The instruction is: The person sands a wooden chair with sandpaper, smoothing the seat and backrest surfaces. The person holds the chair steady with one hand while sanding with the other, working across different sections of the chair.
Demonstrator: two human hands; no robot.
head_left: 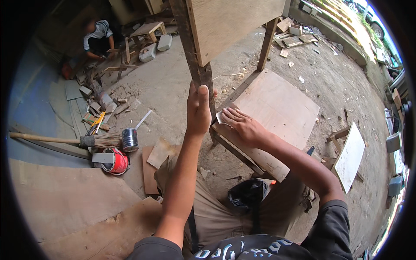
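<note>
Bare left hand [199,112] curled tight, thumb [203,96] upright beside fingers [191,93], bare left forearm [180,186] straight below them. Bare right hand [243,126] palm-down, fingers [234,115] extended, bare right forearm [297,159] angling down-right from them.

The upright dark-brown wooden post [202,73], wrapped by the left hand [200,110], blocks the way leftward from the right hand [245,126] — but the flat pale plywood seat [281,108] lies bare to its right. Beneath the tan plywood backrest [236,26], a gap opens — bounded by the slim brown rear post [267,45]. Leftward, dusty grey floor [167,86] reaches the dark-silver cylindrical can [129,141].
</note>
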